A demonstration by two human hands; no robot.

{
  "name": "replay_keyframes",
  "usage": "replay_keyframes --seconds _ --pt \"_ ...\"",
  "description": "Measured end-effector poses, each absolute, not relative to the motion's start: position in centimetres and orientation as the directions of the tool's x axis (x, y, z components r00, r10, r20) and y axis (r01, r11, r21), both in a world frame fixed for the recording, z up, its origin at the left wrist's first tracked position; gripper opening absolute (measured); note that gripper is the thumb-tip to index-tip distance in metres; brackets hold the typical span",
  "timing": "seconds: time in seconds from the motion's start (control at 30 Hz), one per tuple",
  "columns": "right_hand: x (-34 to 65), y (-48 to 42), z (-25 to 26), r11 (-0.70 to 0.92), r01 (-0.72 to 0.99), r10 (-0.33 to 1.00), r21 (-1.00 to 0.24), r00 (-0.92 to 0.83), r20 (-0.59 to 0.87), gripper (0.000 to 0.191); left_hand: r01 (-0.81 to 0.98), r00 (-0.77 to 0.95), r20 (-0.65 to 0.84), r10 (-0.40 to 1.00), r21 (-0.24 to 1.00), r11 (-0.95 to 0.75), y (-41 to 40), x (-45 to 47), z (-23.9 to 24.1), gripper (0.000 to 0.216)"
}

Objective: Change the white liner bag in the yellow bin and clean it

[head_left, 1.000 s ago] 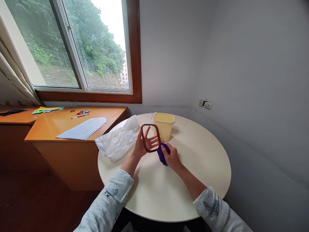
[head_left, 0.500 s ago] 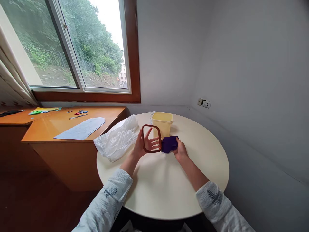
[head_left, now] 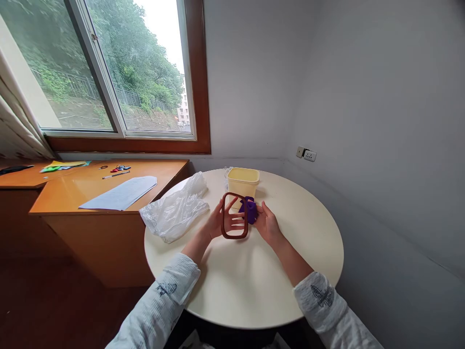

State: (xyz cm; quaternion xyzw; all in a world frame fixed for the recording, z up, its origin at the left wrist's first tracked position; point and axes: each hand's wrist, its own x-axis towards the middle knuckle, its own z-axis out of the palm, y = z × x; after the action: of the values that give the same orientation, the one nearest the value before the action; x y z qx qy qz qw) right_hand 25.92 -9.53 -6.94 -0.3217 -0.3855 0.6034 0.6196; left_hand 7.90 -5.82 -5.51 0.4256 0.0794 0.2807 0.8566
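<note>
My left hand point(head_left: 215, 224) holds a reddish-brown, rounded square frame point(head_left: 234, 236) upright above the table. Its outstretched fingers show through the frame's opening. Just right of the frame, a bunched purple cloth point(head_left: 250, 213) hangs between my two hands, partly behind the frame's right side. My right hand point(head_left: 268, 224) has its fingers on the cloth's right side, with the thumb raised off it. Behind the cloth stands a pale yellow plastic bin point(head_left: 243, 180), its lower front partly covered by the frame and cloth.
A crumpled clear plastic bag point(head_left: 178, 211) lies on the left of the round cream table point(head_left: 269, 291). Beyond it, a wooden desk point(head_left: 167, 169) bears papers point(head_left: 121, 193), a pen point(head_left: 116, 175) and small items. A wall socket point(head_left: 309, 155) is at the right.
The frame has shifted right and slightly down, now overlapping the cloth. The purple cloth went from spread flat to bunched up, and my right thumb has lifted off it.
</note>
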Motion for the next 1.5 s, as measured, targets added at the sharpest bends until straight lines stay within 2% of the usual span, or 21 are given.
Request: replay_keyframes --seconds 0.1,0.23,0.37,0.57,0.7,1.0,1.17,1.5 --pt "26.0 -9.6 -7.0 0.032 -0.493 0.997 -0.869 -0.051 0.065 0.048 -0.419 0.838 0.128 0.531 0.774 0.475 -5.5 7.9 -5.9 0.084" --pt "26.0 -9.2 -7.5 0.111 -0.47 0.994 -0.876 0.065 0.091 0.037 -0.407 0.858 0.15 0.492 0.782 0.472 -5.1 7.8 -6.3 0.083" --pt "26.0 -8.7 -8.2 0.185 -0.409 0.978 -0.893 0.161 0.129 0.041 -0.391 0.881 0.166 0.442 0.783 0.485 -5.1 7.8 -6.4 0.083" --pt "25.7 -9.1 -7.6 0.311 -0.286 0.942 -0.906 0.222 0.253 0.045 -0.315 0.913 0.111 0.392 0.803 0.507 -5.0 7.7 -6.6 0.082" --pt "25.5 -9.2 -7.4 0.334 -0.236 0.927 -0.913 0.257 0.273 0.053 -0.295 0.924 0.108 0.367 0.811 0.504 -4.6 7.8 -7.1 0.084" --pt "25.6 -8.6 -8.3 0.281 -0.168 0.942 -0.945 0.238 0.238 0.059 -0.265 0.937 0.095 0.336 0.822 0.505 -4.5 7.9 -7.5 0.082" --pt "25.5 -8.8 -8.2 0.245 -0.057 0.951 -0.968 0.206 0.229 0.049 -0.258 0.944 0.108 0.311 0.83 0.494 -4.8 8.0 -7.3 0.082" --pt "25.6 -8.5 -9.4 0.327 0.193 0.924 -0.925 0.14 0.355 0.036 -0.201 0.964 0.079 0.254 0.841 0.502 -4.8 8.0 -7.6 0.08"
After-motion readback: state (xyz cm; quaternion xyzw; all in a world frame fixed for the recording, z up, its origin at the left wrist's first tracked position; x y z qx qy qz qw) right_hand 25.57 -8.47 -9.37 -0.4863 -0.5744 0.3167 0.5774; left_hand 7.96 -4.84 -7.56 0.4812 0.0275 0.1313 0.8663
